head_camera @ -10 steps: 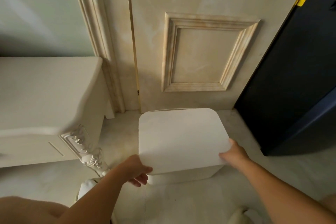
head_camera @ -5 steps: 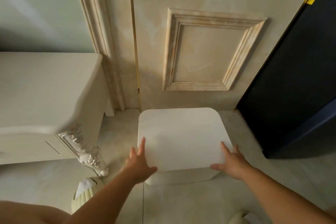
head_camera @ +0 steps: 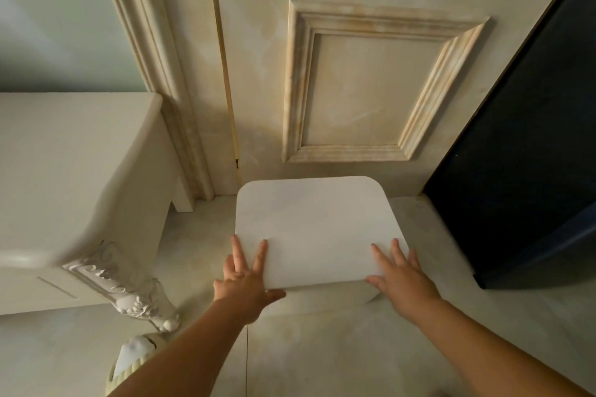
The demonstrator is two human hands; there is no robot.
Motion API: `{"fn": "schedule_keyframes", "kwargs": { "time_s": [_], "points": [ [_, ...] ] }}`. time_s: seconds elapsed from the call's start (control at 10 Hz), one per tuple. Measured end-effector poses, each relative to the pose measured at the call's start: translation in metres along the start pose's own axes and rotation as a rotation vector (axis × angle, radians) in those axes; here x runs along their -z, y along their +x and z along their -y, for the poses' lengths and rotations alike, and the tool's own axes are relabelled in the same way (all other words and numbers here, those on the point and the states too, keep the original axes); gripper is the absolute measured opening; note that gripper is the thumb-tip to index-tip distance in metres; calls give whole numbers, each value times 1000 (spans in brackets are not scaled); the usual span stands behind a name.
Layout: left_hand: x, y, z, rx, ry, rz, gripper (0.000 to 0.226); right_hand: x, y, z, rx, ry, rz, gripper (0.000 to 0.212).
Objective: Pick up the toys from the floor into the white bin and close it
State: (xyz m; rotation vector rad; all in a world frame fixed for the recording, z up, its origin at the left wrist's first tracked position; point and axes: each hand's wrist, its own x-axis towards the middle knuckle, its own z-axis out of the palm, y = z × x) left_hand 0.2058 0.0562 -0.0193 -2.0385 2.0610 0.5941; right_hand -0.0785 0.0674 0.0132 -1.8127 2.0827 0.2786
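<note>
White bin [head_camera: 335, 296] on floor [head_camera: 322, 351], just in front of door [head_camera: 371, 90], dark cabinet [head_camera: 522, 155] to our right. Lid [head_camera: 316, 219] sits flat on top, looks closed to us. Our left grip [head_camera: 245, 280] flat on lid's near left corner, fingers straight, thumb by front edge. Our right grip [head_camera: 401, 277] same on near right corner, fingers spread, nothing clutched.

There is only one view, from a wide-angle camera on the person's head. It looks forward and steeply down at the floor [head_camera: 322, 348] before a door [head_camera: 258, 74], and it is near: the left hand [head_camera: 246, 280] and the right hand [head_camera: 403, 280] both reach the bin [head_camera: 316, 229] in the centre.
</note>
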Motion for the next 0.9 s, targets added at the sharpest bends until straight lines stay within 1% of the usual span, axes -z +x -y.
{"fn": "schedule_keyframes", "kwargs": {
  "time_s": [0.1, 0.3, 0.6, 0.7, 0.8, 0.9],
  "points": [
    [10, 23, 0, 15, -50, 39, 106, 9, 24, 1, 0, 33, 11, 66],
    [26, 57, 1, -7, -110, 54, 105, 20, 56, 7, 4, 34, 28, 67],
    [37, 82, 2, -33, -120, 65, 105, 29, 79, 9, -14, 71, 37, 67],
    [43, 81, 1, -19, -94, 122, 108, 39, 82, 8, -33, 33, 75, 70],
    [54, 84, 0, 14, -32, 181, 115, 48, 77, 10, -70, 23, 127, 78],
    [92, 77, -12, 19, 86, 156, 118, 61, 63, 28, -45, 49, 131, 87]
  ]
}}
